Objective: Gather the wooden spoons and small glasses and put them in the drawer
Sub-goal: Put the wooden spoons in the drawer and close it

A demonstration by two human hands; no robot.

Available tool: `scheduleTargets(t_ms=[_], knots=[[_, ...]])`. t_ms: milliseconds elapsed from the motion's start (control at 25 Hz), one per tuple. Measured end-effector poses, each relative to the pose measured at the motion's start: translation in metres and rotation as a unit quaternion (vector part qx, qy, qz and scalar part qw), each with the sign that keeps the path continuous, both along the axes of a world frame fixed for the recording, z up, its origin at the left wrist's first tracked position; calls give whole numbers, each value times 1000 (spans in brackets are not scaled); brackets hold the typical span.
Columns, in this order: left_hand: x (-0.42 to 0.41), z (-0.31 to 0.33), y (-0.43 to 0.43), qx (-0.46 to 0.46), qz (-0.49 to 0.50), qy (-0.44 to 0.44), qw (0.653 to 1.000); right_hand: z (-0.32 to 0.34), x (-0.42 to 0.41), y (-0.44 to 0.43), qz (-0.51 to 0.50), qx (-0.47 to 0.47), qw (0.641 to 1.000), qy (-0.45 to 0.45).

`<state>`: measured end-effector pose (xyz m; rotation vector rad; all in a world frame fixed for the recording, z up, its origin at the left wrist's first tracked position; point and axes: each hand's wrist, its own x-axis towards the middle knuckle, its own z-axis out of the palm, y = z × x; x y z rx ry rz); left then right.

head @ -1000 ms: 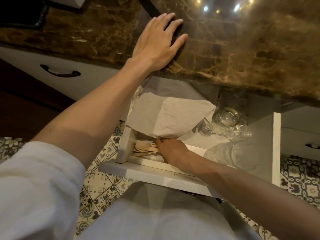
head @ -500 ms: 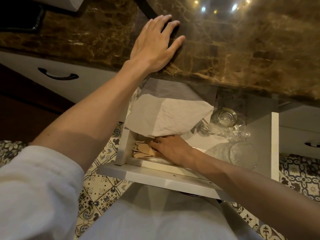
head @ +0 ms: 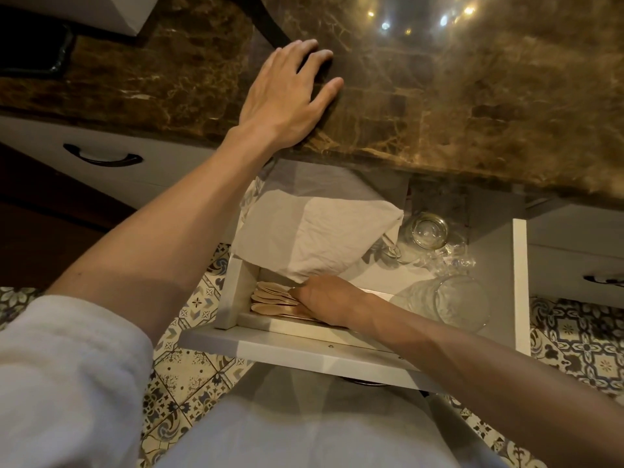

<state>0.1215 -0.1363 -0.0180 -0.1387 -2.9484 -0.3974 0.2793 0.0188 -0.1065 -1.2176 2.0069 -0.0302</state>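
The white drawer (head: 304, 349) stands pulled out below the counter. Several wooden spoons (head: 273, 297) lie stacked in its front left corner. My right hand (head: 329, 297) rests flat on their handles, palm down, fingers pointing left; whether it grips them I cannot tell. Small clear glasses (head: 429, 229) sit at the back of the drawer, and a larger glass (head: 456, 304) lies on its side at the right. My left hand (head: 287, 96) lies flat and spread on the brown marble counter (head: 439, 96).
A crumpled beige cloth (head: 314, 238) covers the drawer's left back part, just above the spoons. Closed drawers with dark handles (head: 101, 158) flank the open one. Patterned floor tiles (head: 580, 342) show below. A dark object (head: 33, 52) sits at the counter's far left.
My right hand has slid left and flattened over the spoons, pushing them into the drawer's left corner. My left hand has stayed on the counter.
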Motion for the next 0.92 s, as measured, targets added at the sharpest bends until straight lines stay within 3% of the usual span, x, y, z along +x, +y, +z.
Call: scheduleTargets(t_ms=[520,600,680,720,760,840,920], knots=[[0,2,0,10,-3,2,1000,24,-1,0,-47,2,999,6],[0,2,0,12,-5,3,1000,43,-2,10,-93,-52,994,-6],[-1,2,0,15,-5,6,1000,68,-5,30,-209,-148,966,-31],[-2,1,-3,14,0,9,1000,82,-9,43,-296,-209,930,-57],[-1,0,-1,13,-4,11,1000,98,-8,59,-400,-278,869,-83],[-2,1,-2,11,-3,6,1000,122,-5,87,-581,-404,690,-151],[0,3,-1,19,-1,3,1000,132,6,111,-692,-474,508,-193]])
